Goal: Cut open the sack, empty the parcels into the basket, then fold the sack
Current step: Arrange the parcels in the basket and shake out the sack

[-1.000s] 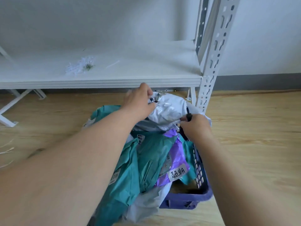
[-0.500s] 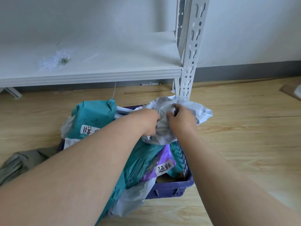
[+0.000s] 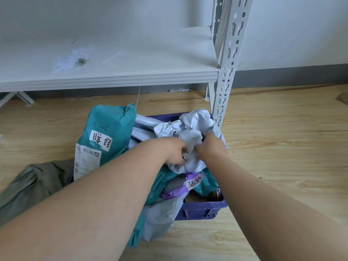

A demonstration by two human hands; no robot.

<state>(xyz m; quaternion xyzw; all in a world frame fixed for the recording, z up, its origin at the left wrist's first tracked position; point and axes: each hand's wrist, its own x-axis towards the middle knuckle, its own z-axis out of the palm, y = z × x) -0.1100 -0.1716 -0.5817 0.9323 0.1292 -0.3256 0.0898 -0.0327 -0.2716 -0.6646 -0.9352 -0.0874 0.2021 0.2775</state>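
A purple plastic basket [image 3: 203,210] stands on the floor, heaped with parcels. A large teal parcel [image 3: 107,132] with a white label leans at its left side. A purple parcel [image 3: 180,187] and more teal ones lie under my arms. On top sits a crumpled white-grey parcel [image 3: 192,129]. My left hand [image 3: 174,152] and my right hand [image 3: 211,147] both grip it, close together, with the fingers buried in its folds. The olive-green sack [image 3: 32,183] lies slack on the floor left of the basket.
A white metal shelf [image 3: 131,76] runs across just behind the basket, with its slotted upright [image 3: 226,81] beside the basket's far right corner. Bits of white plastic string [image 3: 75,60] lie on the shelf. Wooden floor extends to the right.
My hands have come together on the white-grey parcel and crumpled it. It has sunk lower onto the heap. The view has swung, and the sack on the floor has come into sight.
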